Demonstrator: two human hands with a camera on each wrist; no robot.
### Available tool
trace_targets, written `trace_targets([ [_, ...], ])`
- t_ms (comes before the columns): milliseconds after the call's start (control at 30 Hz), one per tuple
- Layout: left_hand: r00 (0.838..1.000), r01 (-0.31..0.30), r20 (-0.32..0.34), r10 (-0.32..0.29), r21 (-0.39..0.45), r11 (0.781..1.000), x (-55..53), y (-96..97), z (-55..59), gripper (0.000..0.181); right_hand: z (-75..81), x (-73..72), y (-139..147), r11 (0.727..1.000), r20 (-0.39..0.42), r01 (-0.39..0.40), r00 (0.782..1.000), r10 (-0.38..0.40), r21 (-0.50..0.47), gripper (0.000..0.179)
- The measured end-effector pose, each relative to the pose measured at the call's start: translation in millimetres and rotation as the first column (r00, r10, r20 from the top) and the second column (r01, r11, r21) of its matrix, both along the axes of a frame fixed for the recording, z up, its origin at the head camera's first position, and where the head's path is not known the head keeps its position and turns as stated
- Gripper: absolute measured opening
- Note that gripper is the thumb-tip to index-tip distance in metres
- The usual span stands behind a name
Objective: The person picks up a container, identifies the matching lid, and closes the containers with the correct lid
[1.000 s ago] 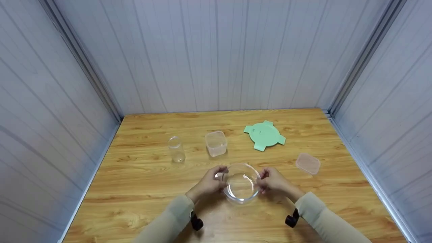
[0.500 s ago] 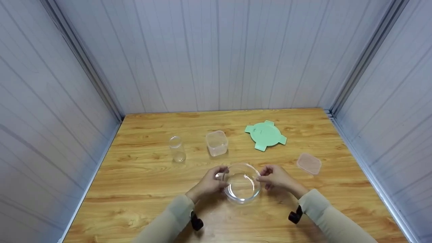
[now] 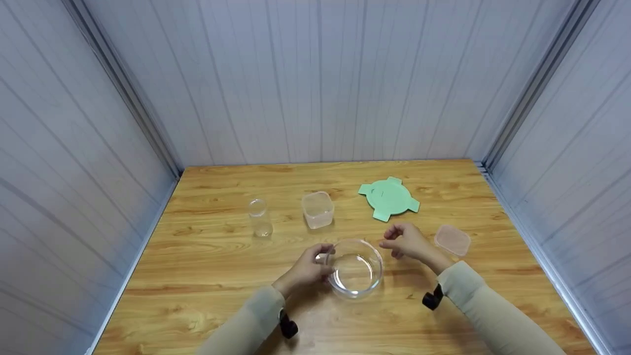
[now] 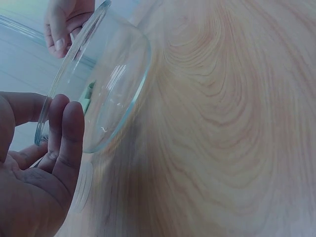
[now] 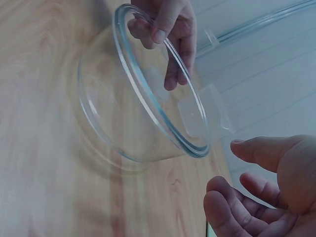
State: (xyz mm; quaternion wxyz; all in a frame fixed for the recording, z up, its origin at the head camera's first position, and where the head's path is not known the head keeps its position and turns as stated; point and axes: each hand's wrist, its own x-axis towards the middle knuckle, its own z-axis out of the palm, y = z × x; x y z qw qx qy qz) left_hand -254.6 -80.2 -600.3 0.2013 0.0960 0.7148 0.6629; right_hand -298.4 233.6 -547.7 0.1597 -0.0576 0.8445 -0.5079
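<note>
A round clear glass bowl [image 3: 355, 276] stands on the wooden table in front of the person. At its left side the left hand [image 3: 306, 266] holds the rim between thumb and fingers; the left wrist view shows these fingers [image 4: 66, 133] against the glass. Just off the bowl's right rim, the right hand [image 3: 408, 242] is raised with relaxed, slightly bent fingers and a gap between thumb and fingertips. Nothing lies in that hand, as the right wrist view of its thumb [image 5: 261, 150] confirms. Beyond the right hand lies a green round lid [image 3: 389, 198] with side flaps.
A clear square plastic container [image 3: 318, 212] stands behind the bowl, and a clear glass jar [image 3: 260, 222] is left of it. Right of the right hand lies a small translucent square lid [image 3: 453, 240]. Pale panel walls [image 3: 315, 84] enclose the table's back and sides.
The right hand has let go of the bowl's right rim and moved up and away from it, toward the green lid. The left hand keeps its hold and the bowl stays in place.
</note>
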Motion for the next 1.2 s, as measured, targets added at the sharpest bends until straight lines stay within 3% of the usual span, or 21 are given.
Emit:
trace_targets([
  [267,0.999,-0.023,0.044,0.022,0.027,0.999,0.2,1.4,-0.7,0.060,10.4,-10.7,-0.1,1.000,-0.042,0.014,0.999,-0.014,0.000,0.026],
  [833,0.999,-0.027,0.036,0.027,0.012,1.000,1.8,0.7,-3.2,0.060,20.0,-27.7,2.5,0.995,-0.167,0.041,0.986,-0.026,0.087,0.025],
  [1200,0.999,-0.026,-0.048,0.026,-0.001,1.000,2.0,0.2,-3.8,0.057,16.9,-41.3,6.8,0.983,-0.284,0.092,0.958,-0.044,0.157,0.024],
])
